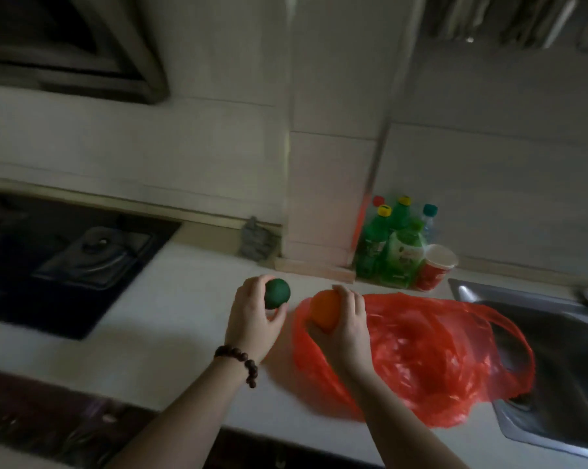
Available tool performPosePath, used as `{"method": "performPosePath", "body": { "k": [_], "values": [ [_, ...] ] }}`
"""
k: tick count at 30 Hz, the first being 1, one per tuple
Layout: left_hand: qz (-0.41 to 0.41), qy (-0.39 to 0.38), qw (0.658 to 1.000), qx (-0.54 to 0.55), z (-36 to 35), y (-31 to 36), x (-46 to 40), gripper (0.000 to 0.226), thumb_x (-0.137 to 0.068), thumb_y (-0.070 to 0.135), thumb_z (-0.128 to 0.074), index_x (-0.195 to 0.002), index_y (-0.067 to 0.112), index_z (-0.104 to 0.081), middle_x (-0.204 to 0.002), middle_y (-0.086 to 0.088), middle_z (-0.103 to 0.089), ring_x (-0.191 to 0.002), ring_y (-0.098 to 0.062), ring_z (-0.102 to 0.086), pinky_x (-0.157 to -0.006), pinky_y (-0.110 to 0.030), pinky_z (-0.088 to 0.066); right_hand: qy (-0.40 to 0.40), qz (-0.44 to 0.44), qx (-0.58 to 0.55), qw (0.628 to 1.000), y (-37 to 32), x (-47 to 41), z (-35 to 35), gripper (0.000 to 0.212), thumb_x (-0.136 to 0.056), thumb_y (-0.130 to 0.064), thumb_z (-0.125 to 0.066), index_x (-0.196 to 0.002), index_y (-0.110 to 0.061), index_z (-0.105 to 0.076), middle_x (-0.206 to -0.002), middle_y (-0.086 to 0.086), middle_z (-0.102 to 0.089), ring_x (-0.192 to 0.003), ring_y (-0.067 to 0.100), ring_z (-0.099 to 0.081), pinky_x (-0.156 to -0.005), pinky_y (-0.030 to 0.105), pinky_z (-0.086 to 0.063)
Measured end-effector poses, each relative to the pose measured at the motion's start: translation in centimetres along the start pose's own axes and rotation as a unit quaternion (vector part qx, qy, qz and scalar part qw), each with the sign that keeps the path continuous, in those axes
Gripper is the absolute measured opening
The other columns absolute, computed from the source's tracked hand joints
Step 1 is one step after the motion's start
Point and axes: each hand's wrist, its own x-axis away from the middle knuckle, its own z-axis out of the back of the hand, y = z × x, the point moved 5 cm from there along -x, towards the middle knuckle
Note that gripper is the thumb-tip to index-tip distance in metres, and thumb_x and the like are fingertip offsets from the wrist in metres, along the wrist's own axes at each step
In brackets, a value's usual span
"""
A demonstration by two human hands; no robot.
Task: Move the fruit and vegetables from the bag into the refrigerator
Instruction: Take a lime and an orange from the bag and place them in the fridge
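Note:
A red plastic bag point(431, 353) lies crumpled on the white counter point(170, 333), between the stove and the sink. My left hand point(252, 316) grips a small dark green round fruit point(277, 293) just left of the bag. My right hand point(345, 323) holds an orange fruit point(324, 308) above the bag's open left end. What is left inside the bag is hidden by its folds. The refrigerator is out of view.
A black gas stove point(59, 258) fills the left of the counter. A steel sink point(556, 360) lies at the right. Several green bottles point(391, 245) and a red paper cup point(435, 267) stand against the tiled wall. A range hood point(65, 45) hangs at upper left.

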Motion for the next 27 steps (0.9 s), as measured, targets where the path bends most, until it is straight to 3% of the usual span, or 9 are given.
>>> {"method": "performPosePath", "body": {
  "k": [6, 14, 18, 22, 27],
  "values": [
    [0.103, 0.082, 0.99, -0.047, 15.6, -9.8, 5.6, 0.049, -0.08, 0.021, -0.071, -0.124, 0.014, -0.049, -0.118, -0.003, -0.053, -0.107, -0.016, -0.051, -0.083, -0.019, -0.042, -0.105, 0.105, -0.044, 0.988, -13.3, 5.1, -12.0, 0.078, -0.07, -0.041, -0.078, -0.132, -0.029, -0.033, -0.135, -0.006, -0.032, -0.114, 0.018, -0.044, -0.091, 0.037, -0.049],
    [0.217, 0.194, 0.951, -0.1, 35.1, -19.9, 16.5, 0.051, -0.082, 0.02, -0.068, -0.128, 0.015, -0.046, -0.122, -0.006, -0.048, -0.109, -0.021, -0.048, -0.09, -0.025, -0.042, -0.241, 0.22, -0.1, 0.94, -29.6, 15.4, -26.3, 0.08, -0.069, -0.039, -0.079, -0.134, -0.032, -0.033, -0.139, -0.01, -0.023, -0.115, 0.013, -0.04, -0.09, 0.03, -0.049],
    [0.267, 0.261, 0.918, -0.133, 43.3, -23.5, 22.2, 0.049, -0.082, 0.026, -0.068, -0.126, 0.02, -0.046, -0.122, -0.003, -0.051, -0.109, -0.021, -0.051, -0.093, -0.034, -0.047, -0.304, 0.272, -0.134, 0.903, -36.1, 20.3, -31.9, 0.076, -0.07, -0.041, -0.077, -0.132, -0.034, -0.034, -0.137, -0.012, -0.024, -0.116, 0.013, -0.043, -0.091, 0.03, -0.047],
    [0.31, 0.319, 0.882, -0.156, 50.1, -25.8, 26.9, 0.048, -0.083, 0.025, -0.067, -0.126, 0.017, -0.047, -0.122, -0.002, -0.053, -0.106, -0.016, -0.052, -0.092, -0.028, -0.047, -0.346, 0.331, -0.147, 0.865, -41.7, 24.9, -36.4, 0.078, -0.07, -0.04, -0.077, -0.132, -0.036, -0.031, -0.138, -0.012, -0.023, -0.119, 0.011, -0.039, -0.088, 0.024, -0.04],
    [0.339, 0.378, 0.842, -0.184, 56.8, -28.9, 30.4, 0.045, -0.082, 0.021, -0.07, -0.121, 0.015, -0.049, -0.117, -0.002, -0.053, -0.104, -0.014, -0.049, -0.087, -0.02, -0.04, -0.371, 0.395, -0.147, 0.827, -47.9, 28.5, -42.0, 0.078, -0.072, -0.039, -0.077, -0.135, -0.033, -0.033, -0.142, -0.007, -0.022, -0.121, 0.011, -0.035, -0.091, 0.025, -0.038]
  ]
}}
